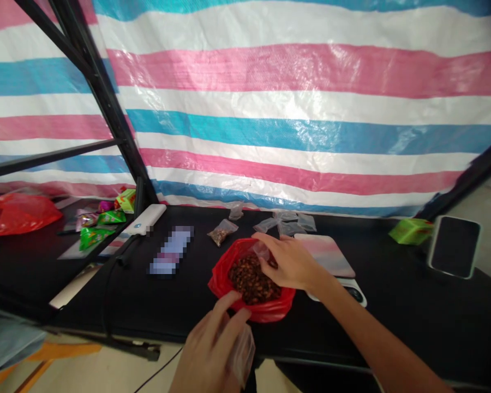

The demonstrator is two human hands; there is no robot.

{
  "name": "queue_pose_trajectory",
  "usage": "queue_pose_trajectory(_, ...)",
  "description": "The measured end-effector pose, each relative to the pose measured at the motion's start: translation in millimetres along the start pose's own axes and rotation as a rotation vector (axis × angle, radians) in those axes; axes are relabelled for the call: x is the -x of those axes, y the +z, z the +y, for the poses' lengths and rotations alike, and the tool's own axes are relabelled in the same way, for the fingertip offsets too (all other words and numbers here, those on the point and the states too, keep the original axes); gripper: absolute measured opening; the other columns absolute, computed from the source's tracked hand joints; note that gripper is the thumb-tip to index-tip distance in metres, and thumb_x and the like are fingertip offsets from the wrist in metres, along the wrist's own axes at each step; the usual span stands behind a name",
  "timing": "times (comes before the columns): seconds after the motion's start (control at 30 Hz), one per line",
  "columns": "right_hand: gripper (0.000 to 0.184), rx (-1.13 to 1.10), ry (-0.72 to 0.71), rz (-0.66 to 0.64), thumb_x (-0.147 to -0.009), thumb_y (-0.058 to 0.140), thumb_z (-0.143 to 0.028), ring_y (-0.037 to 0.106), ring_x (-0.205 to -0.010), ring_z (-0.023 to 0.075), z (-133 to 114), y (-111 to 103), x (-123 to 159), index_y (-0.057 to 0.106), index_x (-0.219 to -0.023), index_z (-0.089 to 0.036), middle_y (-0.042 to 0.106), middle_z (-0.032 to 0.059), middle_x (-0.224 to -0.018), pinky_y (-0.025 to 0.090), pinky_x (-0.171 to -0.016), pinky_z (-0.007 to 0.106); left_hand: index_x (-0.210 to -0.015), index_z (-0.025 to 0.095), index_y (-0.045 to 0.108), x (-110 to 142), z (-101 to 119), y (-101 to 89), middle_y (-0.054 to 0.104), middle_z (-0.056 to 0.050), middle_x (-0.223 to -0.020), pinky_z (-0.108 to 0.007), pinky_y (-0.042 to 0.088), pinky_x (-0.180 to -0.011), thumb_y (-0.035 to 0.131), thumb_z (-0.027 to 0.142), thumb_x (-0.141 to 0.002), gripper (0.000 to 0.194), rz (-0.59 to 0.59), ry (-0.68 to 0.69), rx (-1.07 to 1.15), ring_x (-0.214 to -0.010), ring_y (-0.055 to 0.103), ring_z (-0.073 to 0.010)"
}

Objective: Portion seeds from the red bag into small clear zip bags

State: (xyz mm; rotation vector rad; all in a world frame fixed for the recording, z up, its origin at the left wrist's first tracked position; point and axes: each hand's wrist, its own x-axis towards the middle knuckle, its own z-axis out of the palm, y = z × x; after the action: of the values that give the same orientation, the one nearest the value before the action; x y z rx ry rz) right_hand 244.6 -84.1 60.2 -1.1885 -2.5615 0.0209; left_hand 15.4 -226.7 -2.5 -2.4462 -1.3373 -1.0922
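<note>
Left hand (210,355) holds clear bag (243,355); right hand (290,262) pinches second bag (261,251) over brown pieces (251,279) in red bag (225,284); one filled bag (222,232), several empty bags (284,222) lie beyond.

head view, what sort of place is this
Probably a makeshift packing spot: a pink, blue and white striped plastic tarpaulin hangs behind a black metal frame, and small clear plastic bags lie on a black tabletop.

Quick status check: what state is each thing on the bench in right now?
Left hand: gripping a clear plastic bag.
Right hand: pinching a small clear bag over the brown pieces.
Red plastic bag: open, holding brown pieces.
Part-filled clear bag: lying on the bench.
Apparently empty clear bags: lying flat, overlapping.
Phone: screen dark.
</note>
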Motion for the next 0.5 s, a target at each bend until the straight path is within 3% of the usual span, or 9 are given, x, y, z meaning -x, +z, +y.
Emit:
queue_pose_trajectory(0.13, 0.04, 0.076, -0.1, -0.111, -0.093, 0.054, -0.02, 0.067, -0.096, 0.0263, 1, -22, 14, 0.06, -0.133, -0.021, 0.074, 0.0094, -0.112, 0.042, -0.09, 0.039, -0.129, 0.022, 0.063, 1, 1, 4.5, 0.067, -0.013, -0.138, -0.026, 0.065, -0.073, 0.046, 0.007, -0.079, 0.055, -0.127, 0.088, 0.006, -0.089, 0.078, -0.0205)
queue_pose_trajectory(0.23, 0.044, 0.131, -0.176, -0.204, -0.091, 0.055, -0.016, 0.065, -0.105, 0.0274, -1, -36, 27, 0.062, -0.134, -0.022, 0.07, 0.0111, -0.124, 0.041, -0.095, 0.041, -0.129, 0.025, 0.063, 22, 17, 20.2, 0.073, -0.009, -0.127, -0.017, 0.062, -0.074, 0.047, 0.007, -0.087, 0.049, -0.1, 0.018, 0.082, -0.093, 0.078, -0.0166)
queue_pose_trajectory(0.3, 0.061, 0.15, -0.174, -0.27, -0.083, 0.062, -0.011, 0.064, -0.111, 0.0298, -5, -41, 34, 0.055, -0.143, -0.019, 0.068, 0.0136, -0.13, 0.042, -0.099, 0.042, -0.122, 0.027, 0.065, 34, 32, 34.4, 0.076, -0.006, -0.115, -0.013, 0.061, -0.068, 0.05, 0.008, -0.092, 0.039, 0.015, -0.176, 0.114, -0.085, 0.079, -0.0138)
queue_pose_trajectory(0.37, 0.071, 0.153, -0.13, -0.335, -0.075, 0.064, -0.004, 0.065, -0.112, 0.0307, -9, -42, 39, 0.051, -0.144, -0.013, 0.07, 0.0164, -0.127, 0.043, -0.099, 0.041, -0.124, 0.028, 0.064, 34, 48, 45.5, 0.075, -0.006, -0.118, -0.014, 0.061, -0.066, 0.052, 0.012, -0.094, 0.036, 0.068, -0.31, 0.148, -0.087, 0.079, -0.0143)
queue_pose_trajectory(0.5, 0.042, 0.145, -0.076, -0.358, -0.079, 0.061, -0.003, 0.068, -0.105, 0.029, -17, -37, 39, 0.064, -0.12, -0.011, 0.074, 0.0154, -0.111, 0.046, -0.094, 0.039, -0.141, 0.027, 0.054, 6, 61, 49.1, 0.061, -0.009, -0.146, -0.022, 0.064, -0.075, 0.052, 0.018, -0.096, 0.046, 0.027, -0.487, 0.181, -0.112, 0.074, -0.0208)
